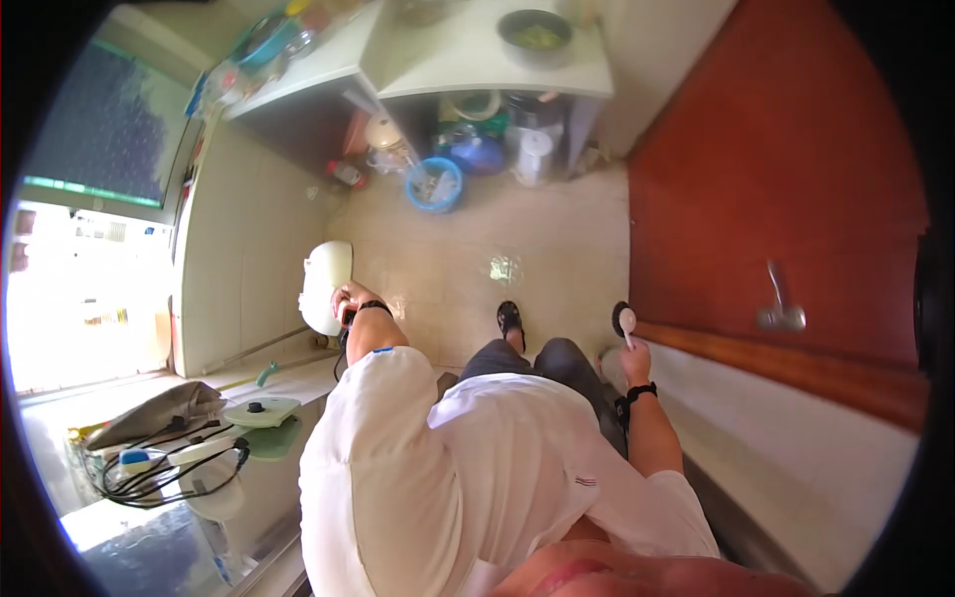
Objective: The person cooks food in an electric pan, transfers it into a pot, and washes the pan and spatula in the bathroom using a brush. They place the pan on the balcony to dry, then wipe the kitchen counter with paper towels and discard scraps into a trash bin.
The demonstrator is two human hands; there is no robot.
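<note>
Hands are working well apart, each closing on its own thing. The left hand point(350, 298) is gripping the edge of a smooth, rounded white vessel point(326, 284) out over the glossy tile floor point(458, 239), a dark cord point(341, 360) hanging near the wrist. The right hand point(637, 360) is wrapping round the slim pale handle of a brush-like tool point(627, 320), whose round head is showing a dark rim (bristles, perhaps, though the blur is hiding the detail). Beyond, a round blue plastic basin point(434, 185) is sitting on the floor, holding crumpled pale stuff. On the glossy tabletop point(149, 537) at left, a pale green lid point(261, 412) with a black knob is lying beside looping black cable point(134, 490) and creased brownish cloth point(159, 413).
</note>
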